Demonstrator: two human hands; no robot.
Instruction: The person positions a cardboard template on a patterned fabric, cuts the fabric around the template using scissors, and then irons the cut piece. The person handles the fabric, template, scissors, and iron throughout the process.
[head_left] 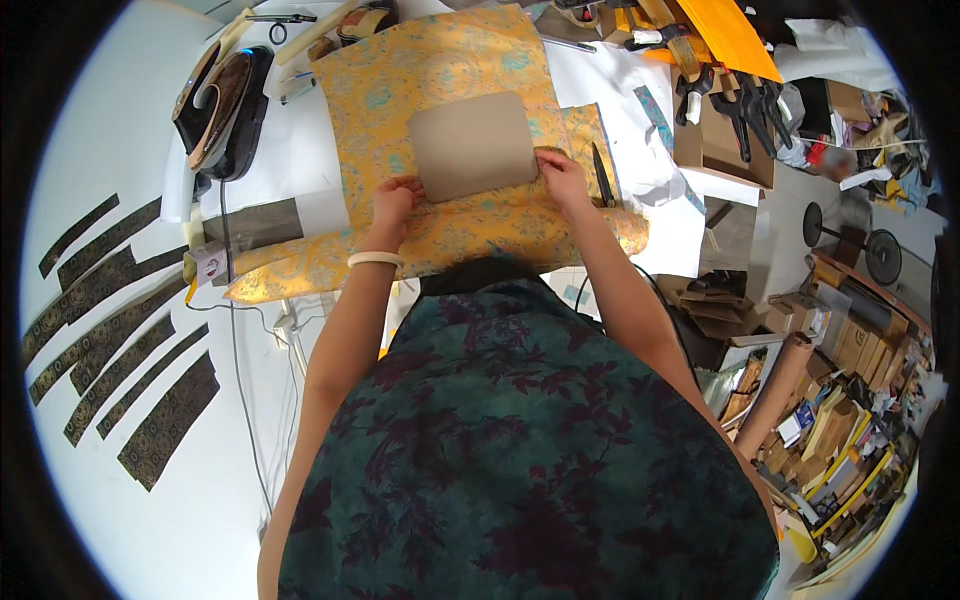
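A flat grey-brown board (pixel 473 145) with rounded corners lies, slightly turned, on yellow floral fabric (pixel 370 85). At its lower left corner is my left hand (pixel 398 200), fingers curled in at the edge. My right hand (pixel 562 180) has its fingers closed at the board's right edge. Both hands seem to grip the board, though the fingertips are partly hidden. Along the table's near edge, below my wrists, runs a rolled or folded length of the same fabric (pixel 300 262). A black slim tool (pixel 602 175), perhaps a knife or scissors, lies just right of my right hand.
An iron (pixel 225 110) stands at the table's left, its cord (pixel 228 230) hanging over the near edge. Black clamps (pixel 745 110) and a cardboard box (pixel 730 155) crowd the right. Dark patterned strips (pixel 165 425) are at the far left; rolls and boxes (pixel 840 420) fill the lower right.
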